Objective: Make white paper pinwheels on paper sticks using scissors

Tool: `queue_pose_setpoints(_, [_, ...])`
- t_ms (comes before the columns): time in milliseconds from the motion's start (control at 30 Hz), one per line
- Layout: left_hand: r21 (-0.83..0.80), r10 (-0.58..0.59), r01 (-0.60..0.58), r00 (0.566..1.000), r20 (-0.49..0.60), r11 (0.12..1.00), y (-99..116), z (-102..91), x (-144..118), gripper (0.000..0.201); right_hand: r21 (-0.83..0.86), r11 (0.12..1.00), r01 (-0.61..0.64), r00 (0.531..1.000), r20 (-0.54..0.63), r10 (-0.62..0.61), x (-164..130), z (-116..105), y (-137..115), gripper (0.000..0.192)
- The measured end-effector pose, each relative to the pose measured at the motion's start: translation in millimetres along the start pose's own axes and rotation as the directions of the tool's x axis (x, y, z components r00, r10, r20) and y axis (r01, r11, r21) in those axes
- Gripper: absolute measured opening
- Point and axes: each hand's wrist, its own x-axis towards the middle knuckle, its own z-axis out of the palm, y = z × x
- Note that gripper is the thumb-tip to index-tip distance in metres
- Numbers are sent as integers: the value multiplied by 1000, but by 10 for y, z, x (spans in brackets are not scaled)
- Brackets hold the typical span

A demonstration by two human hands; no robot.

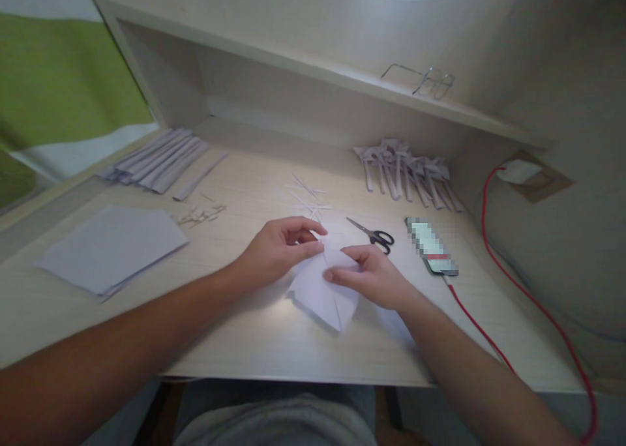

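Observation:
A piece of folded white paper (325, 289) with several creased flaps is between my hands, above the front middle of the desk. My left hand (283, 247) pinches its upper left edge between thumb and fingers. On the right side, my right hand (369, 273) grips the same paper, thumb on top and fingers behind it. Part of the paper is hidden by the fingers. Just beyond the hands lie thin white paper strips (308, 195) in a loose scatter. Black-handled scissors (374, 234) rest near my right hand, blades pointing to the far left.
Paper sheets (110, 247) lie stacked at left, beside small beige bits (200, 214). Rolled paper sticks (156, 159) are piled behind. Folded paper pinwheel-like pieces (403, 169) stand back right. A phone (430, 247) with a red cable (479, 332) lies right; glasses (435, 81) sit on the shelf.

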Motion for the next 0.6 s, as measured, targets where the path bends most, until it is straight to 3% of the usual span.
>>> queue_pose_setpoints(133, [97, 74, -63, 990, -121, 993, 34, -4, 7, 33, 168, 986, -19, 985, -163, 47, 75, -4, 60, 26])
queue_pose_setpoints(333, [336, 10, 2, 999, -34, 942, -13, 16, -20, 18, 285, 955, 84, 950, -313, 10, 73, -30, 58, 29])
queue_pose_setpoints(467, [272, 4, 17, 997, -74, 962, -32, 27, -9, 14, 270, 959, 89, 938, -347, 11, 62, -29, 55, 30])
queue_pose_setpoints(600, [108, 25, -12, 993, -119, 994, -25, -3, 16, 24, 276, 956, 96, 932, -363, 11, 84, -29, 87, 30])
